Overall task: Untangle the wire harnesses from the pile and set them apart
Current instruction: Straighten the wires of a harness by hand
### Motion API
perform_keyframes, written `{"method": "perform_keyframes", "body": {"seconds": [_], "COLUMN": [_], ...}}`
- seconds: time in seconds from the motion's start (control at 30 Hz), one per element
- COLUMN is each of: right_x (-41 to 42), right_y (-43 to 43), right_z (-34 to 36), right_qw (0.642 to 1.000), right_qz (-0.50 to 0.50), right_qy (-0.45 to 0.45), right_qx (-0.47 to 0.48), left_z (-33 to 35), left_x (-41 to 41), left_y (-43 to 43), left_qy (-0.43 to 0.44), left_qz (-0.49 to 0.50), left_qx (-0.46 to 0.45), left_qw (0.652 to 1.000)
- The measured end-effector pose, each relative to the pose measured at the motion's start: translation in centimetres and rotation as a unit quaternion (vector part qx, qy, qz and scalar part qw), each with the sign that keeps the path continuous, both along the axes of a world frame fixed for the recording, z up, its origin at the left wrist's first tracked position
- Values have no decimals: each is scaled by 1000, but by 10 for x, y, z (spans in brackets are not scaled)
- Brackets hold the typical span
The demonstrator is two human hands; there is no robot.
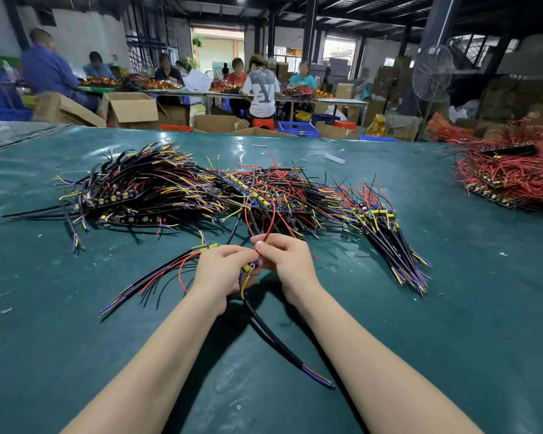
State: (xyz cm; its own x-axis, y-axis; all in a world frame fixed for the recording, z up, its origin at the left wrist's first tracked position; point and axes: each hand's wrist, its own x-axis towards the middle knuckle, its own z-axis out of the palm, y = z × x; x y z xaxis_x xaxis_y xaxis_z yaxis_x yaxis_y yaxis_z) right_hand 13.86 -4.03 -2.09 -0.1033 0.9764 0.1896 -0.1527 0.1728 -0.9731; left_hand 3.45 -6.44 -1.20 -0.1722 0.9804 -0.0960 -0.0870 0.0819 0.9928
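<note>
A big tangled pile of wire harnesses (257, 191) with black, red, yellow and blue leads lies across the middle of the green table (452, 308). In front of it my left hand (220, 274) grips one harness (273, 339) at its small yellow and blue parts; black cables trail from it toward me and out to the left. My right hand (287, 261) pinches a thin red wire (270, 223) that loops up into the pile. The two hands almost touch. A sorted bundle (392, 245) lies fanned out at the pile's right end.
A second heap of mostly red harnesses (511, 180) sits at the table's far right. Small white scraps (334, 158) lie beyond the pile. Behind the table, several people work at benches among cardboard boxes (132, 109), blue crates and a standing fan (431, 73).
</note>
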Motion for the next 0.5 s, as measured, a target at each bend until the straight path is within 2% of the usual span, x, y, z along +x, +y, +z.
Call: {"method": "perform_keyframes", "body": {"seconds": [0.13, 0.3, 0.5], "right_x": [6, 8, 24], "right_y": [4, 5, 11], "right_z": [-1, 2, 7], "right_qw": [998, 986, 981], "right_qz": [-39, -1, -6], "right_qy": [52, 135, 149], "right_qx": [-13, -95, -121], "left_z": [0, 0, -3], "left_x": [1, -3, -4], "left_y": [0, 1, -1], "left_qy": [-14, 24, 35], "left_qz": [-31, -68, -95], "left_qx": [-24, -2, -7], "left_qw": [999, 997, 995]}}
